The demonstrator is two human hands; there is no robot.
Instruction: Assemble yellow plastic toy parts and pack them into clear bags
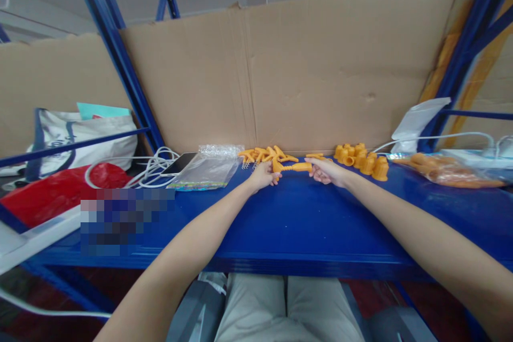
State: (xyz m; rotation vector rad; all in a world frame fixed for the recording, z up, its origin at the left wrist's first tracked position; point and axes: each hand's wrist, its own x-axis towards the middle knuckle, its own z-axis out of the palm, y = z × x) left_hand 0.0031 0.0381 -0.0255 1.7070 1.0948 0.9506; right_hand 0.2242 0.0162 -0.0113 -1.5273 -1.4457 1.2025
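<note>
Over the back half of the blue tabletop (296, 219), my left hand (262, 176) and my right hand (325, 171) hold an orange plastic piece (295, 167) level between them. Fingers of the left hand close on its wider end, while the right pinches the straight end; its middle looks ribbed. Just behind the left hand lies a pile of orange curved pieces (264, 154) with small silvery metal parts. Beyond the right hand are a thin orange piece (315, 155) and several orange cup-shaped pieces (379, 169).
A clear plastic bag (212, 171) and a phone (182, 163) lie left, near white cables (154, 163) and a red bag (60, 192). At right sits a bag of orange parts (449, 169). Cardboard (320, 75) walls the back between blue posts (120, 59).
</note>
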